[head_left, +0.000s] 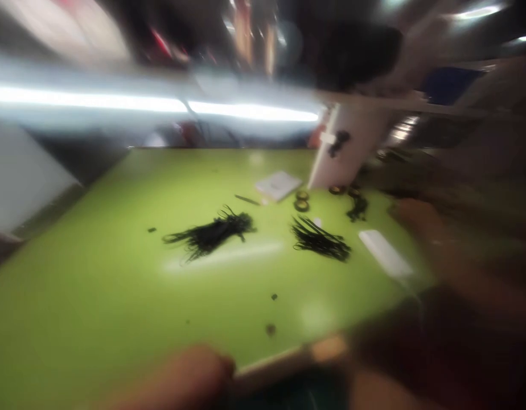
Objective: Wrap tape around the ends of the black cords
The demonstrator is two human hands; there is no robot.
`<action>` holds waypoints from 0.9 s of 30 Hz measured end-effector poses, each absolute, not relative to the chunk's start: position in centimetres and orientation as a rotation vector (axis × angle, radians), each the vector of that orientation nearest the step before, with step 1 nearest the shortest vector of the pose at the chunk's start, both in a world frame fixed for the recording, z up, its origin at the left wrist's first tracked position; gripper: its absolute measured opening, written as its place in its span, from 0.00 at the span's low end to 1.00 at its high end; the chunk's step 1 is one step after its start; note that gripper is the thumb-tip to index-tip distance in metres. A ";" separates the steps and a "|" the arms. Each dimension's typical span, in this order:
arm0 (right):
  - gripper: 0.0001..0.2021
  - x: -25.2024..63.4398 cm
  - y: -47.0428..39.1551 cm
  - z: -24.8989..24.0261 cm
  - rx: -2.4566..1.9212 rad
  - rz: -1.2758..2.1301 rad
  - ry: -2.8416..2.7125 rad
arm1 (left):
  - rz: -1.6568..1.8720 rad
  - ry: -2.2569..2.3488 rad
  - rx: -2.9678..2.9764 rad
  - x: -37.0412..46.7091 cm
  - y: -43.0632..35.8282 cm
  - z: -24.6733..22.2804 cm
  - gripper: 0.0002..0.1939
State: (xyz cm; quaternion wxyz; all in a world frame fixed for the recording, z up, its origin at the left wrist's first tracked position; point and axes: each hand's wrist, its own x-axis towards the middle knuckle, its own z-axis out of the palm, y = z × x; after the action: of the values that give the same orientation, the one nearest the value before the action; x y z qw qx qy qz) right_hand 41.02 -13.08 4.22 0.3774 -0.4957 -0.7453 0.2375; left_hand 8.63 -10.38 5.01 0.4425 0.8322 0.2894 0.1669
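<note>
A blurred hand, my left hand (pixel 198 370), is low in the view over the front edge of the green table (pixel 96 273); its fingers are smeared by motion. Near the bottom, right of centre, my right hand (pixel 331 348) shows only as a blurred patch at the table edge, its fingers not clear. Beyond them lies a bundle of black cords (pixel 212 232), with a second black bundle (pixel 320 239) to its right. Two small dark pieces (pixel 274 296) rest between the bundles and the front edge.
A white power strip or box (pixel 385 250) lies at the right, beside another person's blurred arm (pixel 442 245). Tape rolls (pixel 301 204), a white pad (pixel 278 185), a thin dark tool (pixel 246 200) and an upright panel (pixel 344 148) stand farther back.
</note>
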 end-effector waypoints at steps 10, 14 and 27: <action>0.17 42.7 -3.1 4.3 -1.746 0.027 -1.996 | 0.623 0.884 1.184 11.8 -3.7 1.2 0.12; 0.16 43.3 1.7 1.8 -1.802 -0.095 -2.067 | 0.816 0.825 0.965 11.9 -2.3 -0.6 0.13; 0.11 22.9 11.4 2.9 -1.400 0.102 -2.494 | 0.847 0.914 0.983 9.8 -1.4 -2.1 0.16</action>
State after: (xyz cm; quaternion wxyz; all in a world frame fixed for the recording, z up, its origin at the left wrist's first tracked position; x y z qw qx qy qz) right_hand 22.90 11.41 2.93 0.1394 -0.4844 -0.8629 0.0354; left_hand 9.76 -1.41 -2.12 0.7013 0.4414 0.4106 0.3805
